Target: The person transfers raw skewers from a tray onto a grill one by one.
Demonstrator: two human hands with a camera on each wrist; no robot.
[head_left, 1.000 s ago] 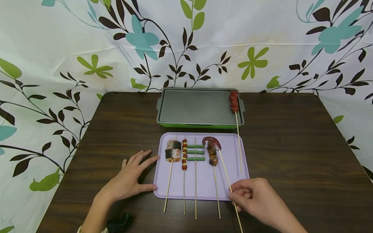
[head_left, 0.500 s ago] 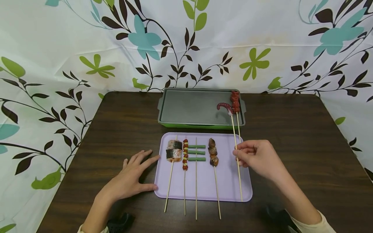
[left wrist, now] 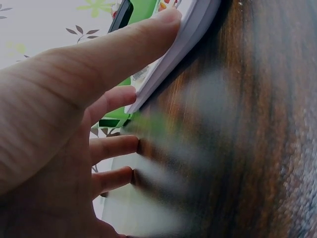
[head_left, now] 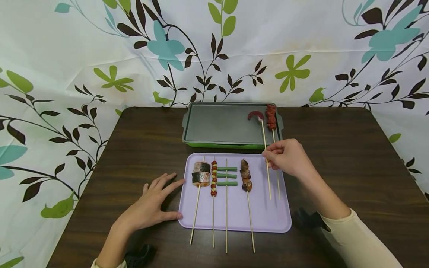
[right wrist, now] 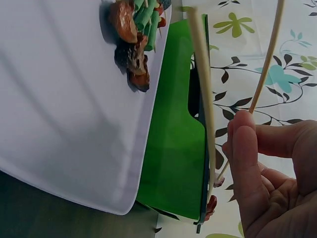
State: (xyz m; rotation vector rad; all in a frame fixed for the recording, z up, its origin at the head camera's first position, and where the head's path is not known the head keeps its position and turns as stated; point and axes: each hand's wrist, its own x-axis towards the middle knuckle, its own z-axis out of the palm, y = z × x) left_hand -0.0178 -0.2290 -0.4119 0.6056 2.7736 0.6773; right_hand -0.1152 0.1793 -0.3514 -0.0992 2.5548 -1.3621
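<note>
Skewers [head_left: 231, 176] still on the tray [head_left: 268, 219] number four, just right of the left hand [head_left: 154, 203], which is spread at its edge, grasping nothing. The right hand [head_left: 289, 158] pinches the tentacle [head_left: 256, 114] by its stick, over the grill [head_left: 218, 123] ahead; the meat [head_left: 271, 118] already lies there, farther right. Unlike half a second ago, tentacle and meat no longer overlap.
</note>
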